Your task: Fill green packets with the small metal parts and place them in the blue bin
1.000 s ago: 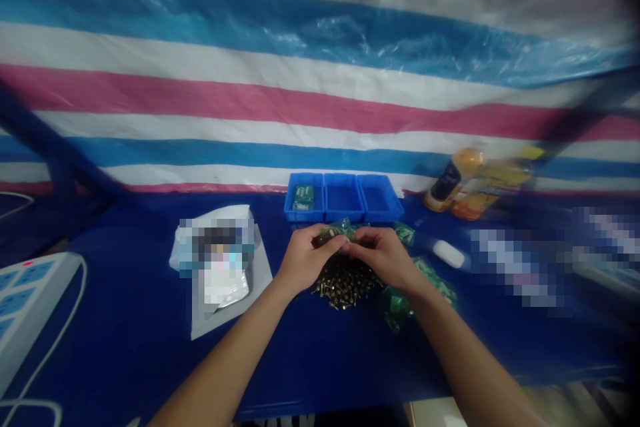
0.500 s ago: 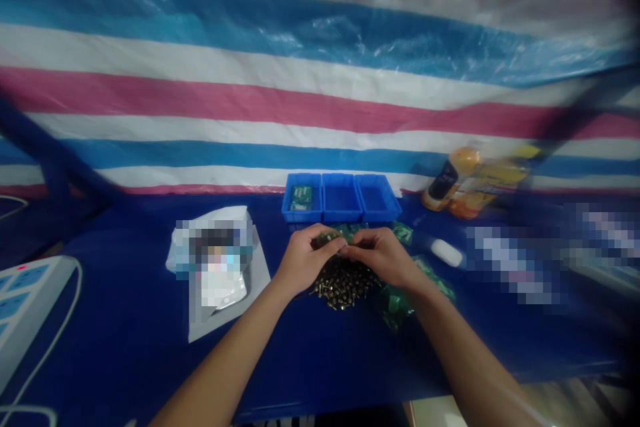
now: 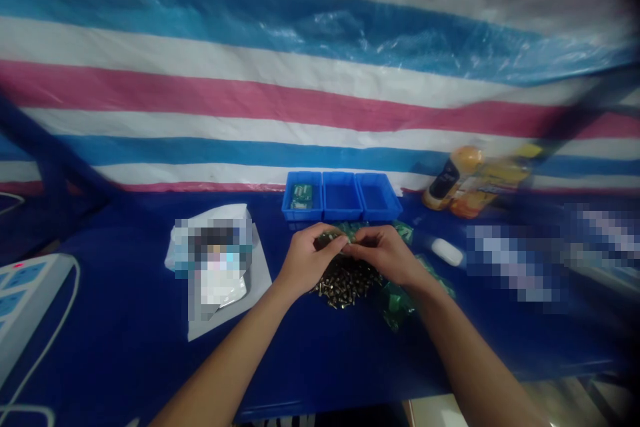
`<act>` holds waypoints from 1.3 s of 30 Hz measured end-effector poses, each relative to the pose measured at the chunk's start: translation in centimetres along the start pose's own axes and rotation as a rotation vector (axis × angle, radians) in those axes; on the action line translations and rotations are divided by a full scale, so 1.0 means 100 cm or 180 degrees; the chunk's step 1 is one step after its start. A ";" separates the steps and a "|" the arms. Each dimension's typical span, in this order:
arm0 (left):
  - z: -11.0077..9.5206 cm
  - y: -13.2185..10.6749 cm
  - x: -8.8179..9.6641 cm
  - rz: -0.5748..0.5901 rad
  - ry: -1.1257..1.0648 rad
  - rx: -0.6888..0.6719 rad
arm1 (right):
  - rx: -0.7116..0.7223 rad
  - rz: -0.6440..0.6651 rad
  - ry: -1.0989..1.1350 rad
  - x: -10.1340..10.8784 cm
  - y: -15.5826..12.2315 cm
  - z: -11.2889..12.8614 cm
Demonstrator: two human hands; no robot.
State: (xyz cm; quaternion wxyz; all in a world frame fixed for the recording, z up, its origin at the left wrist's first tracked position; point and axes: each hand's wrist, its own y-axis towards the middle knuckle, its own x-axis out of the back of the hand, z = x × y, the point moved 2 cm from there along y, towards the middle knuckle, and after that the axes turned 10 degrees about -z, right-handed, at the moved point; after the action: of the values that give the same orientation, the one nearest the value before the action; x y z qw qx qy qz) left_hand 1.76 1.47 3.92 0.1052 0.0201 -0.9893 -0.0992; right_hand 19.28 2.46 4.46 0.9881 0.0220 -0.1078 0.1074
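Observation:
My left hand (image 3: pixel 306 260) and my right hand (image 3: pixel 387 255) meet fingertip to fingertip over a heap of small brass-coloured parts (image 3: pixel 345 282) on the blue table. Both hands are closed in a pinch on a small green circuit board (image 3: pixel 330 237) held between them. More green boards in clear wrap (image 3: pixel 400 299) lie under and beside my right wrist. Behind the hands stand three joined blue bins (image 3: pixel 342 197); the left one holds a green board (image 3: pixel 301 196).
A white bag on a sheet of paper (image 3: pixel 220 267) lies left of the hands. A white power strip (image 3: pixel 20 300) sits at the far left edge. An orange bottle (image 3: pixel 453 177) and yellow packaging (image 3: pixel 493 183) lie at the back right, and a white oval object (image 3: pixel 447 251) is nearby.
Both hands stay together over the heap with only slight finger shifts; the view has drifted a little.

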 end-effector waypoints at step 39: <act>-0.021 0.075 0.056 -0.1428 0.2798 -0.0637 | 0.0593 -0.0850 -0.1540 0.032 0.006 -0.004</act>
State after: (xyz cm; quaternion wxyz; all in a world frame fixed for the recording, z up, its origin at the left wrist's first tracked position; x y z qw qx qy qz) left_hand -3.39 8.01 8.61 0.4893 0.2620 -0.8084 -0.1959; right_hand 22.26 3.74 4.75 0.9328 0.1516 -0.3262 -0.0225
